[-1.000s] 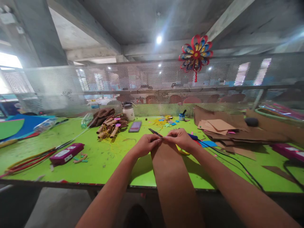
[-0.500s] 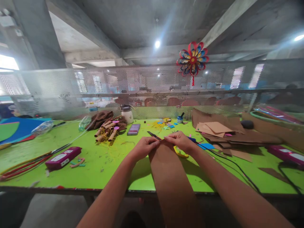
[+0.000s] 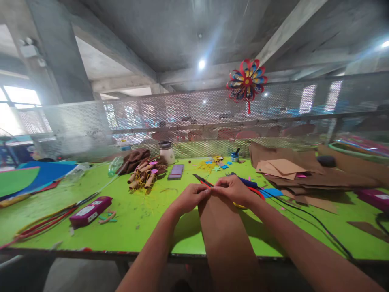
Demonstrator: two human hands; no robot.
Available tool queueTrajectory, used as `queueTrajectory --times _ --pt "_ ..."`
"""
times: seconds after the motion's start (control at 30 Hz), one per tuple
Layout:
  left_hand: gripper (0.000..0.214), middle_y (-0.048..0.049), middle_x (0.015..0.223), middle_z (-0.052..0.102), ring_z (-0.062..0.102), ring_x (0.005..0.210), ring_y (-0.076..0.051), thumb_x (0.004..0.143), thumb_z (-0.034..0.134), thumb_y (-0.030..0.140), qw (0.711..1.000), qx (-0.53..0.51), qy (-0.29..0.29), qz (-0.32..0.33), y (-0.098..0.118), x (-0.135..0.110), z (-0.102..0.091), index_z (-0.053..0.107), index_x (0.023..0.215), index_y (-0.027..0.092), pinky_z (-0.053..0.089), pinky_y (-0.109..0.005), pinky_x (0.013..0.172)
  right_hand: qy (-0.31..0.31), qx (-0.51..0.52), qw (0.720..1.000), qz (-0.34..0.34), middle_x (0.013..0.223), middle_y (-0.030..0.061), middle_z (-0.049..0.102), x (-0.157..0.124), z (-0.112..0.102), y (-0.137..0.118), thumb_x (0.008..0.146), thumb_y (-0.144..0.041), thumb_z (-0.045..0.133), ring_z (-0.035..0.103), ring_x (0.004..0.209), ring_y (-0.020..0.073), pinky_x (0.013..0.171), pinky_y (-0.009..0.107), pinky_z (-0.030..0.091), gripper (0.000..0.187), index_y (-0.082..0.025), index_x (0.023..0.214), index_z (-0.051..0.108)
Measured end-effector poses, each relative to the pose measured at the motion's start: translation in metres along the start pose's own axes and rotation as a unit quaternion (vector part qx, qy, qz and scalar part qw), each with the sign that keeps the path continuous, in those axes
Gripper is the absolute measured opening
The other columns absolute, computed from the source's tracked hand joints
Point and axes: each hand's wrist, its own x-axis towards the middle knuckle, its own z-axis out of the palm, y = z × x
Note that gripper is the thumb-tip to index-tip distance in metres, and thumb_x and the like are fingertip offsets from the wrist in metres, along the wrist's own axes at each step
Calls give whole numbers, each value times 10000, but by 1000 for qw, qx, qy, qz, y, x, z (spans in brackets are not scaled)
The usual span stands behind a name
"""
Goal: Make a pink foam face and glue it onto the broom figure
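A long strip of brown paper [image 3: 225, 231] runs from the table's middle down toward me and past the table edge. At its far end, my left hand [image 3: 193, 197] pinches the left corner between thumb and fingers. My right hand [image 3: 231, 190] grips the same end close by, its fingertips almost meeting the left ones. Just beyond the fingers lie scissors [image 3: 201, 179] with dark blades, their handles partly hidden by my hands. Beside my right hand is a blue-handled tool [image 3: 245, 181] on a black cord, its tip hidden.
Brown paper sheets [image 3: 316, 174] are piled at the right. Cardboard tubes [image 3: 142, 175] with yellow string, a white jar [image 3: 166, 153] and a small blue pot [image 3: 235, 157] stand farther back. A purple box [image 3: 91, 211] and long cutting tool [image 3: 75, 202] lie at the left of the green table [image 3: 146, 235].
The camera view has shifted, so the scene sits lower and a little to the right. Both hands keep their pinch on the paper strip's far end, with only slight finger movement.
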Motion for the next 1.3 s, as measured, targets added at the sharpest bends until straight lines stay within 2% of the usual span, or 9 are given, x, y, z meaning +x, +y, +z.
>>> queueTrajectory --times 0.1,0.3,0.47,0.7,0.83,1.03,1.13,1.3 --pt "265 2 729 594 498 715 -144 853 529 375 1000 9 -4 1 0 0 -2 653 796 148 366 -240 651 5 -19 1000 -4 644 36 664 1 -1 1 766 -411 658 535 607 143 546 245 379 287 -140 701 730" --pt "397 40 549 445 396 537 -101 831 547 493 1000 5 4 -23 -4 0 -5 532 624 155 283 -227 526 16 -32 999 -14 656 33 661 4 -1 4 769 -386 657 522 616 139 542 237 374 267 -138 699 725" --pt "448 22 503 509 441 471 -94 812 562 558 998 -40 -11 -36 -10 0 -8 543 622 153 317 -218 486 24 -11 1000 -1 617 18 632 5 -1 4 758 -408 665 503 584 129 533 237 364 282 -141 684 715" --pt "469 23 542 527 480 492 -90 739 631 601 994 -98 -2 -41 -11 0 -9 595 674 138 380 -220 493 29 -47 998 -23 663 28 649 4 -8 3 780 -388 618 523 633 137 578 243 381 278 -139 697 709" --pt "462 20 536 528 479 492 -88 717 664 585 993 -112 -2 -44 -8 0 -9 598 647 133 391 -223 500 32 -46 998 -13 658 29 644 3 -9 4 762 -392 625 515 633 136 571 240 372 277 -137 695 709" --pt "383 0 545 564 503 504 -99 761 673 492 992 -117 -10 -45 -7 1 -11 630 650 128 410 -233 525 18 6 1000 10 615 3 588 6 -9 11 736 -394 650 454 580 105 535 231 319 276 -127 689 700" --pt "347 -10 584 597 540 541 -107 773 675 462 989 -142 -15 -45 -8 1 -11 658 707 122 434 -239 561 15 38 999 31 600 -5 565 6 -10 12 712 -413 665 441 569 100 531 231 308 290 -126 680 684" --pt "301 -36 770 667 599 646 -128 766 698 383 982 -178 -32 -51 -12 1 -10 694 927 129 485 -264 620 14 62 996 62 580 -8 554 6 -11 12 669 -447 684 442 560 102 541 237 321 319 -129 682 666"
